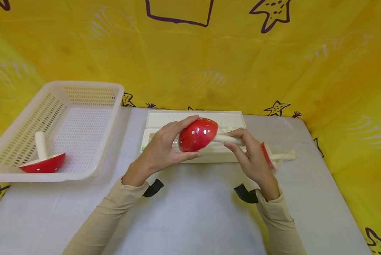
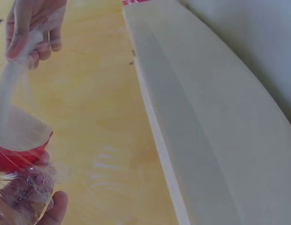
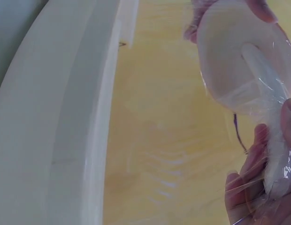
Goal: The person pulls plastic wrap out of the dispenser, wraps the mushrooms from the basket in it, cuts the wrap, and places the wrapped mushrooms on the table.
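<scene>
Both hands hold one toy mushroom (image 1: 198, 134) with a red, white-dotted cap and a white stem, in clear plastic wrap. My left hand (image 1: 160, 148) grips the cap from the left, thumb below and fingers above. The stem, pointing right, is pinched between the thumb and fingers of my right hand (image 1: 252, 156). In the right wrist view the pale underside of the mushroom (image 3: 220, 56) shows through the film. Loose crinkled wrap (image 2: 23, 192) covers the left fingers in the left wrist view. The mushroom is above a white open box (image 1: 193, 157), hiding part of it.
At the left stands a white perforated basket (image 1: 114, 117) with another red mushroom (image 1: 42, 164) inside, stem up. A further wrapped mushroom (image 1: 268, 156) lies on the table (image 1: 190, 212) right of the box, partly behind the right hand. A yellow patterned cloth (image 1: 177, 53) hangs behind.
</scene>
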